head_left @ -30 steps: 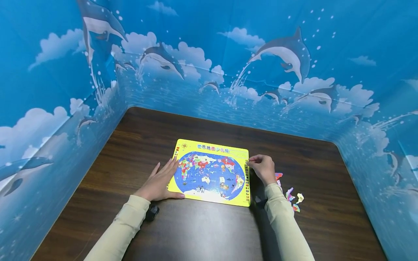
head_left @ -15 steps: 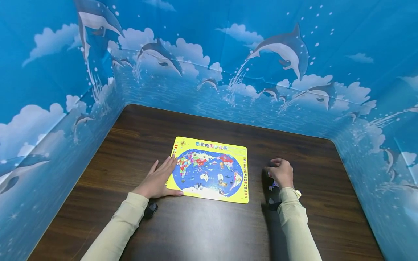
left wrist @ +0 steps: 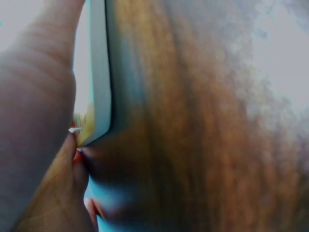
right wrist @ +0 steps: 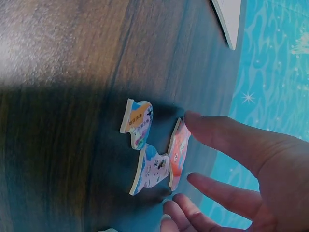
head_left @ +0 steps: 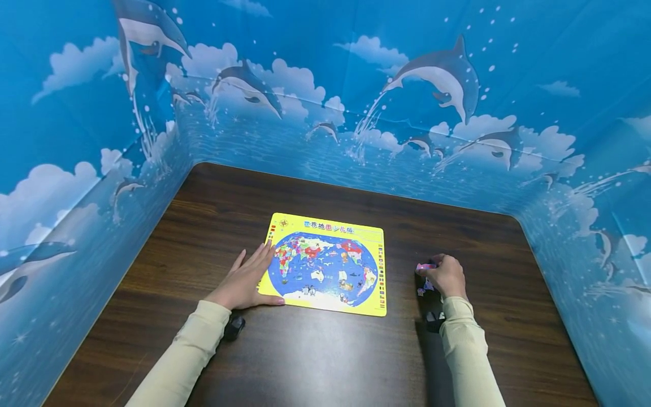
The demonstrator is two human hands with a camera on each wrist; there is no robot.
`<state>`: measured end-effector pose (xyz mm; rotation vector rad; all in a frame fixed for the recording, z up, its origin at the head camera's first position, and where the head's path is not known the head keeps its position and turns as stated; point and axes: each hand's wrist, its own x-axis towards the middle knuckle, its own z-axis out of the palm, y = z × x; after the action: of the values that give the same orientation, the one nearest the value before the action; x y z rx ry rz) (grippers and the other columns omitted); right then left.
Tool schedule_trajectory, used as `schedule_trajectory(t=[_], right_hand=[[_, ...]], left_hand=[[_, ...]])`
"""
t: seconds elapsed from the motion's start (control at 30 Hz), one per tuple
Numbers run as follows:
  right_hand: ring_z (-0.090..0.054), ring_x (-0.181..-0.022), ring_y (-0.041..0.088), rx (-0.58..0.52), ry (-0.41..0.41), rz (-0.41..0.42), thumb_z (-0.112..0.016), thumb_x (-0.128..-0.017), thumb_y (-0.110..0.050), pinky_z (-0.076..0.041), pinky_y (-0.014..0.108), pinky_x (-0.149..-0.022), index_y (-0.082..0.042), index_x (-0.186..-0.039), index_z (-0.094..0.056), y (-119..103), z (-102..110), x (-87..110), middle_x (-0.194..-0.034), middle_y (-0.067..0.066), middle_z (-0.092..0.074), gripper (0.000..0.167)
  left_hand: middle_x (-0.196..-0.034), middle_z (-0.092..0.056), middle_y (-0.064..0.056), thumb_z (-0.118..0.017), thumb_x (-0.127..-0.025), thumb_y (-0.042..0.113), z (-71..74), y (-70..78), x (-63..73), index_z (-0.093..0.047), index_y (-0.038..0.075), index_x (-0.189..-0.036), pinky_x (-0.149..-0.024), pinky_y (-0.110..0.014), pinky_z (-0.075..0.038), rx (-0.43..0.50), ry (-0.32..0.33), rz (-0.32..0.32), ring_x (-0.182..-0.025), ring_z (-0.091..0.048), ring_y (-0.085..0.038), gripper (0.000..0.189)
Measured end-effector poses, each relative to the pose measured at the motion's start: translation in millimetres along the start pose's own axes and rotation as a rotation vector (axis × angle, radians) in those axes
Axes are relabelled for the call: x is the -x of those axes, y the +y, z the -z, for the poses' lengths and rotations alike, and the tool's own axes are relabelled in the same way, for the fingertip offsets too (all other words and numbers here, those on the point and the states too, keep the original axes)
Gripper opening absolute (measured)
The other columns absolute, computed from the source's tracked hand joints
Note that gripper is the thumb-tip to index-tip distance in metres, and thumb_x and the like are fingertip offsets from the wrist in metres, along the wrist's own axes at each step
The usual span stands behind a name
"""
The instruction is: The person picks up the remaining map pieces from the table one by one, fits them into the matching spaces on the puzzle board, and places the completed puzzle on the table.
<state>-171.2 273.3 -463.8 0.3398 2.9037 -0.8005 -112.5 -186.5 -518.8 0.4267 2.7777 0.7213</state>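
A yellow-bordered world map puzzle board (head_left: pixel 325 311) lies flat on the dark wooden table. My left hand (head_left: pixel 246 281) rests spread over its left edge, thumb along the lower left corner. The left wrist view shows the side of the board (left wrist: pixel 100 72) beside my left hand (left wrist: pixel 53 193). Right of the board, my right hand (head_left: pixel 446 275) is at a red puzzle piece (right wrist: pixel 178 153). In the right wrist view the thumb tip of my right hand (right wrist: pixel 231 179) is at one end of that piece, with the other fingers near its opposite end.
Two more puzzle pieces, an orange-and-purple one (right wrist: pixel 141 121) and a pale purple one (right wrist: pixel 152 170), lie beside the red one. The wooden table (head_left: pixel 325 362) meets a blue dolphin-printed cloth (head_left: pixel 315 147) at its back and sides.
My right hand has moved right, from the board's right edge to the loose pieces, and the red piece shows at its fingers. My left hand has stayed on the board.
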Motion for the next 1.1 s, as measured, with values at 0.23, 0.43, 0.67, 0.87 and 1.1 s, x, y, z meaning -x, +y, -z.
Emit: schedule_trajectory(t=[0.23,0.43,0.67,0.87,1.1], right_hand=[[-0.064,-0.108,0.050,-0.013,-0.010,-0.005,-0.080,-0.085,-0.016,-0.050,0.059,-0.094,0.013,-0.122,-0.065,-0.9,-0.2,-0.2,-0.121,0.037,-0.066,0.050],[-0.064,-0.104,0.048,-0.051,-0.010,-0.014,-0.082,-0.083,-0.012,-0.050,0.057,-0.094,0.014,-0.120,-0.065,-0.8,-1.4,-2.6,-0.119,0.037,-0.066,0.048],[-0.060,-0.109,0.049,-0.057,-0.030,-0.038,-0.082,-0.083,-0.012,-0.049,0.057,-0.100,0.018,-0.121,-0.062,1.1,-0.9,-6.2,-0.121,0.038,-0.064,0.053],[-0.059,-0.098,0.042,-0.064,-0.012,-0.055,-0.085,-0.081,-0.013,-0.050,0.054,-0.093,0.016,-0.112,-0.066,1.9,1.7,-5.3,-0.107,0.033,-0.066,0.046],[-0.059,-0.094,0.039,-0.083,0.017,-0.059,-0.088,-0.080,-0.017,-0.050,0.050,-0.088,0.013,-0.106,-0.068,3.3,0.6,-4.7,-0.100,0.028,-0.068,0.044]], left_hand=[[-0.172,-0.009,-0.017,-0.083,-0.074,0.065,0.0,1.0,-0.2,-0.019,0.000,-0.164,-0.125,-0.063,-0.001,-0.004,-0.004,0.004,-0.159,-0.007,-0.036,0.128],[-0.172,-0.010,-0.017,-0.084,-0.074,0.064,1.3,3.1,0.7,-0.019,0.000,-0.164,-0.124,-0.064,-0.002,0.000,-0.002,0.008,-0.159,-0.008,-0.036,0.127],[-0.172,-0.011,-0.018,-0.083,-0.075,0.064,2.9,3.4,1.0,-0.019,0.000,-0.164,-0.124,-0.064,-0.002,0.001,-0.001,-0.002,-0.159,-0.008,-0.036,0.127],[-0.172,-0.009,-0.017,-0.083,-0.075,0.064,2.7,3.3,0.1,-0.018,0.000,-0.164,-0.125,-0.063,0.000,0.012,-0.010,-0.004,-0.159,-0.006,-0.036,0.128],[-0.172,-0.011,-0.018,-0.084,-0.074,0.063,3.6,3.8,0.6,-0.019,0.000,-0.164,-0.125,-0.063,-0.002,0.014,0.000,0.001,-0.159,-0.008,-0.036,0.127]])
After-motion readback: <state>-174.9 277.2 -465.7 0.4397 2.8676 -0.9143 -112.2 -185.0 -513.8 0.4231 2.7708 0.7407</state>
